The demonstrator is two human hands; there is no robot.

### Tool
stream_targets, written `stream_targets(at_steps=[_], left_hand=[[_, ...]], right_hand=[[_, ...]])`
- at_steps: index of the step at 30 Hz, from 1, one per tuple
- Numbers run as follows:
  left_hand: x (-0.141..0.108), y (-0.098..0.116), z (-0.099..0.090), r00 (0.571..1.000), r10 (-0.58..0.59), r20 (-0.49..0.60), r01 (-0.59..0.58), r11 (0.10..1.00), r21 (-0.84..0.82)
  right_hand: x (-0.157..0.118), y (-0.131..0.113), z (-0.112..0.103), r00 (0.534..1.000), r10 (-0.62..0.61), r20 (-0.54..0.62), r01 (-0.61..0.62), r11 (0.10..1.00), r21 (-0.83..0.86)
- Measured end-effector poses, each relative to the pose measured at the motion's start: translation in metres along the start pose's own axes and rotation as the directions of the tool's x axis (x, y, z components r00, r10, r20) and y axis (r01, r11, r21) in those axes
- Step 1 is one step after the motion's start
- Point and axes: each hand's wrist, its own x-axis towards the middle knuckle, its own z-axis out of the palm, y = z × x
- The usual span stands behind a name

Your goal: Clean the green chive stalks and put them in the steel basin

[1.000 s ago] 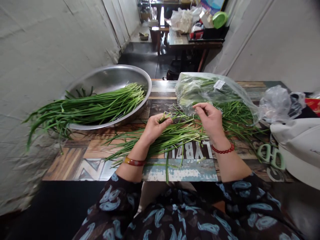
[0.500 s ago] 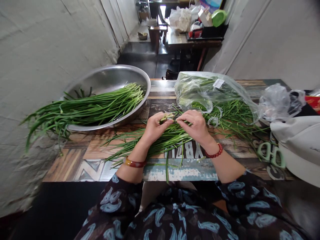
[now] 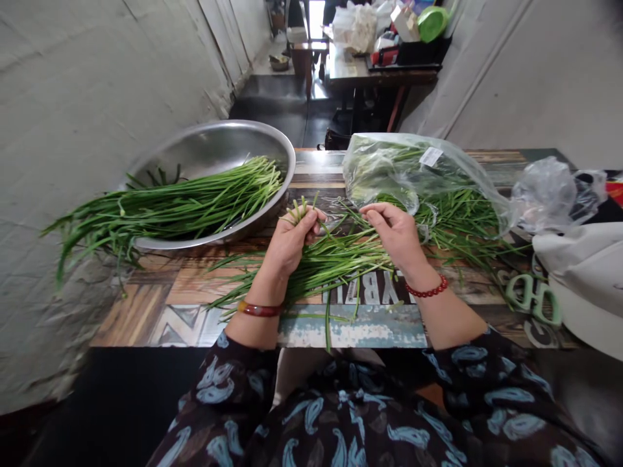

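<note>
My left hand (image 3: 292, 240) is closed around several green stems, whose pale cut ends stick up above the fingers. To its right, my right hand (image 3: 396, 237) is pinched; whatever lies between its fingertips is too small to make out. Below and between both hands, a loose pile of green stems (image 3: 335, 263) lies on the patterned table (image 3: 189, 279). A large bunch of long green stems (image 3: 195, 204) rests in a metal basin (image 3: 214, 146) on the left, its leafy ends hanging over the rim.
A clear plastic bag (image 3: 399, 172) of greens lies behind my right hand. Farther right are a crumpled bag (image 3: 545, 194), green-handled scissors (image 3: 533, 298) and a white cap (image 3: 584, 279). Another table (image 3: 350, 68) with bags stands at the back, and a wall runs along the left.
My hands have moved apart, the left one to the left and the right one to the right. The stems in my left hand now point upward. The view has shifted slightly.
</note>
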Motion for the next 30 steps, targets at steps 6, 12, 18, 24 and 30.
stream_targets(at_steps=[6,12,18,24,30], left_hand=[[-0.002,-0.001,0.004,0.997,-0.025,0.074,0.034,0.992,-0.118],[0.002,0.006,-0.002,0.994,0.061,-0.090,-0.079,0.976,-0.205],[0.006,0.022,-0.012,0.971,0.093,-0.218,-0.170,0.914,-0.368],[-0.001,0.033,-0.010,0.981,0.067,-0.182,-0.141,0.893,-0.427],[-0.004,0.038,-0.013,0.946,0.254,-0.200,-0.296,0.929,-0.221]], right_hand=[[-0.016,-0.005,0.024,0.914,0.023,0.406,-0.064,0.994,0.090],[-0.009,-0.006,0.009,0.898,0.050,0.438,-0.029,0.998,-0.053],[0.012,0.003,-0.030,0.962,-0.101,0.253,0.174,0.942,-0.285],[0.018,0.020,-0.039,0.974,-0.204,0.094,0.224,0.840,-0.494],[0.021,0.033,-0.045,0.985,-0.169,0.043,0.163,0.809,-0.565]])
